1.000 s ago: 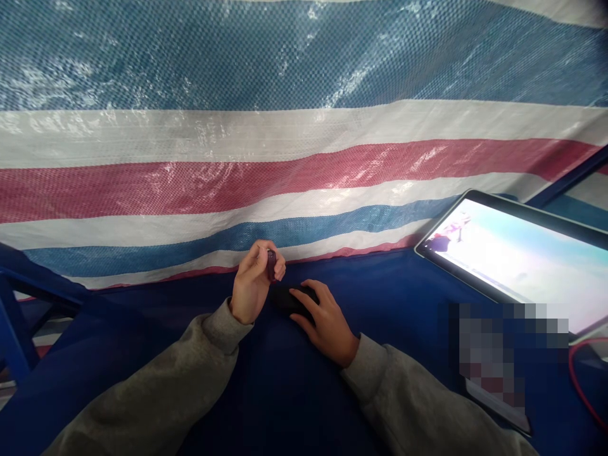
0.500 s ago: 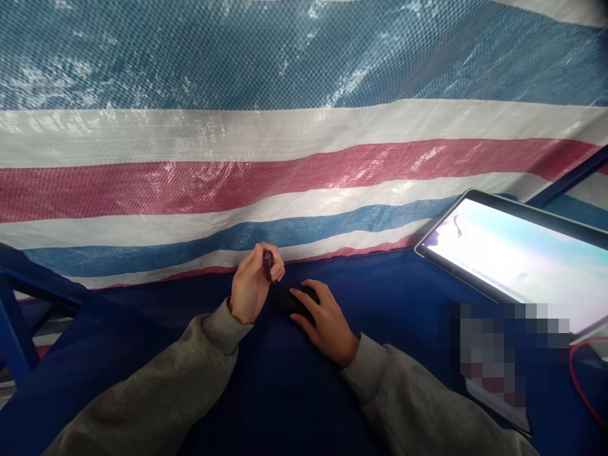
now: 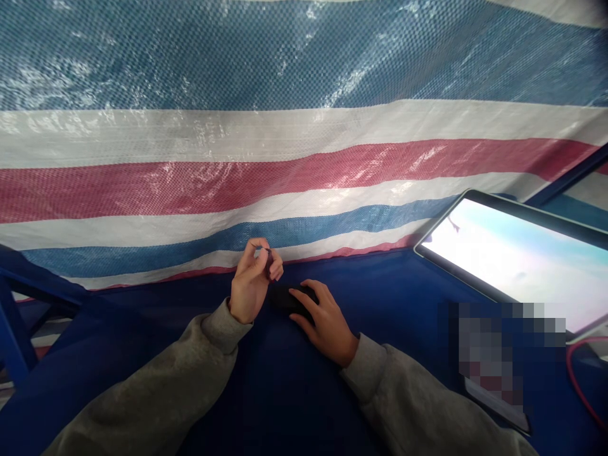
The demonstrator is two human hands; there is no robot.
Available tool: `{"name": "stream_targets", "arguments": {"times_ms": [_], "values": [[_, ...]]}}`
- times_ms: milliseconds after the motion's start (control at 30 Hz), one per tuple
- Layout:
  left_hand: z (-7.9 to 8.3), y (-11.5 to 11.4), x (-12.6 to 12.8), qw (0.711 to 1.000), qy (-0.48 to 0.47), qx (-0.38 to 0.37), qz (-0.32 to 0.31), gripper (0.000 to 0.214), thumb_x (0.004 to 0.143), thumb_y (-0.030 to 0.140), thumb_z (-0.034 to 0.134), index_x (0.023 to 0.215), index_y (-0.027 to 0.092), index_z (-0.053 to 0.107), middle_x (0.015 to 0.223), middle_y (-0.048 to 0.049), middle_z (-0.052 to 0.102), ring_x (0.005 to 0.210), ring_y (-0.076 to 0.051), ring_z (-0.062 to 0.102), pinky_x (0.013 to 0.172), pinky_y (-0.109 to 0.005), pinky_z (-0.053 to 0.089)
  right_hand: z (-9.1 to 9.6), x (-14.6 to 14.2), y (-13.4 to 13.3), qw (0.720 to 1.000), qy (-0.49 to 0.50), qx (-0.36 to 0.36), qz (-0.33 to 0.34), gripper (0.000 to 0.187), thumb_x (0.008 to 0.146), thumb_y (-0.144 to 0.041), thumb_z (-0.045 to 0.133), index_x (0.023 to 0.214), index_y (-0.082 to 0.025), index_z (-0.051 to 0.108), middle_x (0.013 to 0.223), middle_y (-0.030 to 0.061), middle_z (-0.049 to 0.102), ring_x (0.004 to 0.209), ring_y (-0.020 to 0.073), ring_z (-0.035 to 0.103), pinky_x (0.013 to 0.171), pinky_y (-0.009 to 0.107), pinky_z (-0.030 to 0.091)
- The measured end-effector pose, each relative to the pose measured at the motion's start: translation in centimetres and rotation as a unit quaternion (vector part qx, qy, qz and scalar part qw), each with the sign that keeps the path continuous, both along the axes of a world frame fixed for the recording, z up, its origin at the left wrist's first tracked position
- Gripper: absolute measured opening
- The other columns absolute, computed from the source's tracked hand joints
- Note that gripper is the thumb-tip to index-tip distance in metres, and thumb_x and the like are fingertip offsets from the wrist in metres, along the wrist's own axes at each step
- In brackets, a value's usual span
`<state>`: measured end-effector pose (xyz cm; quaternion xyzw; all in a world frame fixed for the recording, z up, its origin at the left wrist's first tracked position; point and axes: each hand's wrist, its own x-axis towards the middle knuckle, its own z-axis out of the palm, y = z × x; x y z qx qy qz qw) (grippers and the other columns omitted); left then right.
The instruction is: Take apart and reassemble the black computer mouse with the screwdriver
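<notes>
My left hand [image 3: 249, 288] is raised over the far edge of the blue tabletop, thumb and fingers closed around a small dark purple object [image 3: 268, 263]. Its kind is hard to tell, as the fingers cover much of it. Just to the right, my right hand [image 3: 327, 323] lies low on the tabletop. Its fingers and thumb hold a low black object [image 3: 284, 299], rounded in outline, whose kind I cannot make out. The two hands are close but apart.
A lit screen [image 3: 513, 253] leans at the right. Below it lies a flat device [image 3: 496, 405], partly blurred out, beside a red cable [image 3: 577, 380]. Striped woven sheeting [image 3: 285, 145] hangs behind the blue tabletop [image 3: 270, 392]. A blue frame [image 3: 19, 323] stands left.
My left index finger has lifted and the thumb has shifted on the dark purple object, turning it more edge-on. My right hand stays in place. The picture on the screen has changed slightly.
</notes>
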<state>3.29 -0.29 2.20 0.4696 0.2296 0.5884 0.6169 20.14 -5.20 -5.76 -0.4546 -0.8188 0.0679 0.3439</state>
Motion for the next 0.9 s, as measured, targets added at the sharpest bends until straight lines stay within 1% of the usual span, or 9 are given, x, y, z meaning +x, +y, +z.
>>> {"name": "stream_targets", "arguments": {"times_ms": [133, 200, 300, 367, 533, 633, 733, 800, 900], "values": [[0.07, 0.01, 0.06, 1.0, 0.026, 0.004, 0.006, 0.03, 0.097, 0.041, 0.045, 0.082, 0.017, 0.055, 0.06, 0.0008, 0.044, 0.056, -0.012, 0.04, 0.059, -0.027, 0.035, -0.15, -0.02, 0.04, 1.0, -0.005, 0.002, 0.0, 0.04, 0.094, -0.031, 0.057, 0.133, -0.021, 0.054, 0.128, 0.0152, 0.051, 0.121, 0.0305, 0.05, 0.097, 0.051, 0.051], [0.09, 0.0, 0.07, 1.0, 0.017, 0.001, 0.004, 0.033, 0.098, 0.043, 0.041, 0.082, 0.017, 0.056, 0.058, 0.0017, 0.042, 0.054, -0.011, 0.037, 0.058, -0.027, 0.034, -0.18, -0.03, 0.03, 1.0, -0.008, 0.003, -0.001, 0.04, 0.093, -0.03, 0.058, 0.132, -0.02, 0.054, 0.127, 0.0154, 0.051, 0.121, 0.0305, 0.051, 0.096, 0.05, 0.052], [0.05, 0.01, 0.04, 1.0, -0.001, -0.001, 0.003, 0.017, 0.093, 0.038, 0.054, 0.091, 0.022, 0.053, 0.059, 0.0036, 0.041, 0.055, -0.011, 0.037, 0.059, -0.025, 0.035, -0.14, -0.03, -0.01, 1.0, -0.007, 0.006, -0.005, 0.04, 0.093, -0.03, 0.059, 0.132, -0.021, 0.055, 0.127, 0.0146, 0.052, 0.12, 0.0303, 0.051, 0.096, 0.049, 0.053], [0.0, 0.06, 0.06, 1.0, 0.005, 0.002, 0.006, 0.015, 0.091, 0.036, 0.058, 0.092, 0.022, 0.053, 0.062, 0.003, 0.044, 0.057, -0.011, 0.04, 0.059, -0.025, 0.036, -0.07, -0.05, -0.03, 1.0, -0.004, 0.005, -0.006, 0.04, 0.093, -0.03, 0.058, 0.131, -0.022, 0.055, 0.127, 0.0142, 0.052, 0.12, 0.0301, 0.052, 0.096, 0.05, 0.053], [-0.03, 0.08, 0.19, 0.999, 0.028, -0.002, 0.017, 0.034, 0.096, 0.046, 0.045, 0.084, 0.017, 0.058, 0.063, 0.0002, 0.044, 0.056, -0.012, 0.04, 0.058, -0.027, 0.037, 0.07, -0.1, -0.06, 1.0, 0.006, 0.001, -0.001, 0.039, 0.094, -0.031, 0.056, 0.132, -0.022, 0.055, 0.127, 0.0151, 0.052, 0.12, 0.0308, 0.051, 0.096, 0.052, 0.052], [-0.02, 0.01, 0.16, 1.0, 0.001, -0.006, 0.01, 0.019, 0.092, 0.041, 0.054, 0.093, 0.022, 0.054, 0.063, 0.003, 0.043, 0.056, -0.011, 0.039, 0.058, -0.026, 0.037, 0.02, -0.09, -0.03, 1.0, 0.011, -0.003, 0.001, 0.038, 0.095, -0.032, 0.055, 0.133, -0.024, 0.053, 0.128, 0.0144, 0.051, 0.12, 0.0311, 0.051, 0.096, 0.054, 0.052], [-0.1, 0.04, 0.08, 1.0, 0.004, -0.001, 0.011, 0.014, 0.089, 0.033, 0.061, 0.094, 0.023, 0.052, 0.065, 0.0031, 0.046, 0.058, -0.011, 0.042, 0.06, -0.025, 0.038, -0.09, -0.04, 0.0, 1.0, 0.007, -0.007, 0.004, 0.039, 0.095, -0.032, 0.054, 0.133, -0.024, 0.052, 0.128, 0.0146, 0.05, 0.122, 0.0311, 0.05, 0.097, 0.054, 0.051], [-0.19, 0.12, 0.04, 1.0, 0.019, 0.005, 0.013, 0.014, 0.092, 0.034, 0.056, 0.092, 0.02, 0.054, 0.067, 0.0011, 0.049, 0.06, -0.011, 0.045, 0.061, -0.026, 0.039, -0.13, -0.01, 0.0, 1.0, 0.004, -0.007, 0.005, 0.039, 0.095, -0.031, 0.055, 0.133, -0.022, 0.052, 0.128, 0.0152, 0.05, 0.122, 0.0312, 0.049, 0.097, 0.054, 0.051], [-0.31, 0.18, 0.03, 0.999, 0.031, 0.009, 0.01, 0.027, 0.097, 0.038, 0.045, 0.087, 0.016, 0.058, 0.066, -0.0007, 0.048, 0.059, -0.012, 0.045, 0.061, -0.027, 0.038, -0.12, 0.0, -0.02, 1.0, 0.006, -0.002, 0.003, 0.039, 0.095, -0.031, 0.055, 0.133, -0.023, 0.053, 0.128, 0.0152, 0.05, 0.121, 0.0312, 0.05, 0.097, 0.053, 0.051]]}}
